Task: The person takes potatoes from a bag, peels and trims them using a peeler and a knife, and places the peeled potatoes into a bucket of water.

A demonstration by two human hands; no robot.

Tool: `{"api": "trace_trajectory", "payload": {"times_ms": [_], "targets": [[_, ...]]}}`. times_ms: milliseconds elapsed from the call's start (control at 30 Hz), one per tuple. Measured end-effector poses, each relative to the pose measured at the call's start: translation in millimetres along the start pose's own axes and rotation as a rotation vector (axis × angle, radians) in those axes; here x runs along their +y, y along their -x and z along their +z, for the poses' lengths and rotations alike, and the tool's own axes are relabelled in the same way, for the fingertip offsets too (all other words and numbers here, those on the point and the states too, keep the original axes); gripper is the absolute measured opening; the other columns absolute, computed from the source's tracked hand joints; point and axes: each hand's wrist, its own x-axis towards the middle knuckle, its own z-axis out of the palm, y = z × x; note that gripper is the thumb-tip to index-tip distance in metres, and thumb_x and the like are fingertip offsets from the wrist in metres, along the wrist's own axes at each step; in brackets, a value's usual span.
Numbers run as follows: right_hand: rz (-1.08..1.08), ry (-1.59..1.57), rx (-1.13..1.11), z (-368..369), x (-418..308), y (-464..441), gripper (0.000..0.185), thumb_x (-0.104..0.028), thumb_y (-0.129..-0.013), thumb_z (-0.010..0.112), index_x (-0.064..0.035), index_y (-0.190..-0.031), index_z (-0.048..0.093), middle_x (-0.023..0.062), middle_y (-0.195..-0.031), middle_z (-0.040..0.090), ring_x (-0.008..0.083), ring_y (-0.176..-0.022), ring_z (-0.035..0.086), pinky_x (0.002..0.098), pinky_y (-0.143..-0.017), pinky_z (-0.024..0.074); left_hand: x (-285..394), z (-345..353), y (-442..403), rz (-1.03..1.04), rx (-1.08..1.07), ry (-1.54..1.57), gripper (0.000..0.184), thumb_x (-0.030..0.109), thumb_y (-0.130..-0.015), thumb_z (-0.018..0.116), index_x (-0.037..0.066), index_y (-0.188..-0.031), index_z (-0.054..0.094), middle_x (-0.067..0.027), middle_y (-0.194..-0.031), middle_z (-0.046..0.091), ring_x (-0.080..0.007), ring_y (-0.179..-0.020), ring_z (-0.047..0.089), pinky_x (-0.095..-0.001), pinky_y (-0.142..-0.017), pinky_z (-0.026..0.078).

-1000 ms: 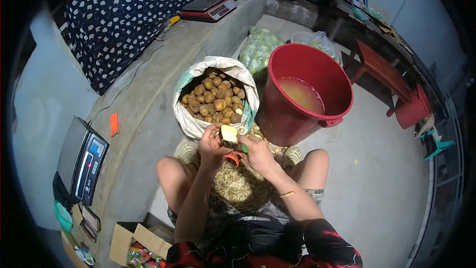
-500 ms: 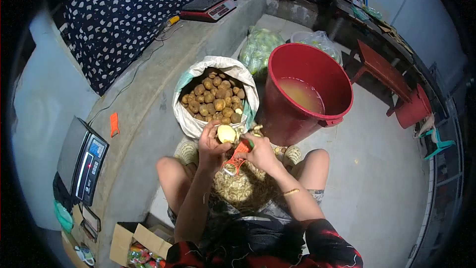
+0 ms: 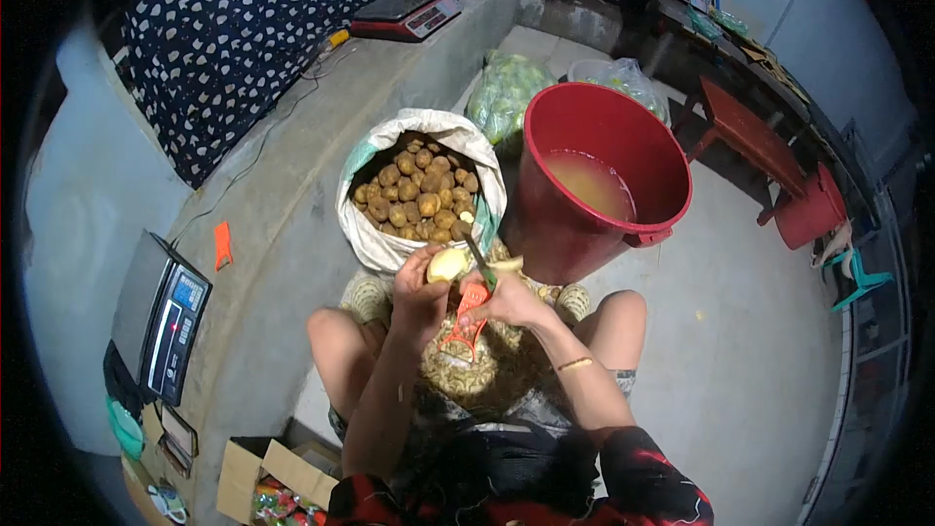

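Note:
My left hand (image 3: pixel 417 290) grips a mostly peeled potato (image 3: pixel 448 265), its pale flesh facing up. My right hand (image 3: pixel 514 302) is closed around an orange peeler (image 3: pixel 469 319), whose blade end points down toward my lap. A knife (image 3: pixel 479 255) with a green handle also sticks up from that hand, its dark blade close to the potato. A pale cut piece (image 3: pixel 506 264) shows just right of the blade. Below my hands lies a heap of peelings (image 3: pixel 458 377). In front stands a white sack (image 3: pixel 362 234) of unpeeled potatoes (image 3: pixel 419 185).
A large red bucket (image 3: pixel 545 224) with cloudy liquid stands right of the sack. Behind it are plastic bags of green produce (image 3: pixel 511 93). On the concrete ledge at left lie another orange peeler (image 3: pixel 223 245) and a digital scale (image 3: pixel 175 331). A cardboard box (image 3: pixel 239 482) sits at lower left.
The knife has swung upright beside the potato, and a pale piece now shows next to its blade. The peeler has tilted more upright, its blade end lower. The left hand has barely moved.

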Motion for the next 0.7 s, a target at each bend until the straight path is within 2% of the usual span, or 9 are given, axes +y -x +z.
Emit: {"api": "trace_trajectory", "payload": {"times_ms": [67, 133, 167, 200, 267, 400, 533, 600, 700], "targets": [[0.091, 0.03, -0.074, -8.0, -21.1, -2.5, 0.046, -0.022, -0.059, 0.091, -0.0017, -0.092, 0.064, 0.0096, -0.079, 0.067, 0.0218, -0.072, 0.061, 0.0321, -0.07, 0.0489, 10.8, 7.7, -1.3, -0.007, -0.074, 0.194, 0.063, -0.008, -0.068, 0.072, -0.005, -0.125, 0.044, -0.014, -0.119, 0.056, -0.0245, -0.112, 0.057, -0.0365, -0.102, 0.044], [0.111, 0.268, 0.095, -5.4, -34.7, 0.6, 0.048, -0.022, -0.062, 0.089, -0.0004, -0.096, 0.064, 0.0142, -0.082, 0.067, 0.0261, -0.074, 0.063, 0.0335, -0.072, 0.0503, 11.4, 7.5, -1.4, 0.02, -0.08, 0.2, 0.063, -0.009, -0.068, 0.072, -0.006, -0.125, 0.045, -0.0152, -0.12, 0.056, -0.0246, -0.113, 0.056, -0.0367, -0.103, 0.043], [-0.098, 0.486, 0.271, 1.8, -42.2, 5.8, 0.049, -0.022, -0.064, 0.088, -0.0002, -0.101, 0.064, 0.0177, -0.087, 0.067, 0.0305, -0.078, 0.065, 0.0346, -0.074, 0.0515, 12.7, 7.1, -1.4, 0.003, -0.078, 0.188, 0.063, -0.009, -0.068, 0.072, -0.006, -0.125, 0.045, -0.0155, -0.12, 0.056, -0.0248, -0.113, 0.056, -0.0369, -0.103, 0.043], [-0.098, 0.489, 0.273, -0.5, -40.7, 5.3, 0.049, -0.022, -0.064, 0.088, -0.0002, -0.101, 0.064, 0.0177, -0.087, 0.067, 0.0305, -0.078, 0.065, 0.0346, -0.074, 0.0515, 13.0, 8.3, -1.9, -0.014, -0.077, 0.179, 0.063, -0.009, -0.068, 0.072, -0.007, -0.125, 0.045, -0.0159, -0.121, 0.056, -0.025, -0.114, 0.056, -0.0371, -0.103, 0.043], [-0.177, 0.425, 0.362, -5.9, -30.6, 1.7, 0.049, -0.02, -0.065, 0.087, -0.0007, -0.104, 0.065, 0.0161, -0.09, 0.068, 0.0268, -0.081, 0.067, 0.035, -0.076, 0.0522, 15.9, 8.8, -2.4, 0.019, -0.069, 0.172, 0.063, -0.009, -0.068, 0.072, -0.007, -0.125, 0.045, -0.0163, -0.12, 0.056, -0.0242, -0.112, 0.057, -0.036, -0.1, 0.046], [0.073, -0.278, 0.389, -55.3, -23.1, -2.7, 0.048, -0.009, -0.066, 0.088, -0.0036, -0.102, 0.058, 0.0014, -0.088, 0.063, 0.0075, -0.079, 0.057, 0.026, -0.072, 0.0487, 27.8, 8.8, -0.2, -0.053, -0.077, -0.061, 0.066, -0.011, -0.067, 0.076, -0.008, -0.125, 0.045, -0.0162, -0.117, 0.059, -0.0227, -0.104, 0.061, -0.0322, -0.091, 0.052], [-0.168, -0.145, 0.324, -51.6, -42.6, 5.9, 0.048, -0.007, -0.067, 0.087, -0.0054, -0.104, 0.055, -0.001, -0.087, 0.061, 0.0066, -0.078, 0.057, 0.0236, -0.07, 0.0469, 25.9, 17.2, 3.3, -0.2, -0.201, -0.15, 0.067, -0.009, -0.064, 0.079, -0.008, -0.123, 0.048, -0.0146, -0.115, 0.06, -0.0205, -0.102, 0.062, -0.0322, -0.09, 0.053], [-0.176, 0.007, 0.404, -58.3, -21.2, -0.2, 0.047, -0.007, -0.069, 0.087, -0.0054, -0.104, 0.055, -0.0012, -0.087, 0.061, 0.0065, -0.078, 0.057, 0.0238, -0.07, 0.047, 22.0, 20.4, 5.7, -0.214, -0.319, -0.052, 0.065, -0.009, -0.063, 0.079, -0.007, -0.121, 0.05, -0.0133, -0.114, 0.06, -0.02, -0.102, 0.062, -0.0322, -0.09, 0.053], [-0.038, -0.178, 0.542, -81.8, 3.9, -4.0, 0.047, -0.009, -0.066, 0.088, -0.0044, -0.101, 0.057, -0.0015, -0.085, 0.06, 0.0078, -0.078, 0.056, 0.0253, -0.07, 0.0477, 21.7, 20.0, 7.2, -0.272, -0.322, 0.013, 0.064, -0.009, -0.063, 0.077, -0.007, -0.121, 0.05, -0.0134, -0.115, 0.06, -0.021, -0.104, 0.062, -0.032, -0.091, 0.052]]}}
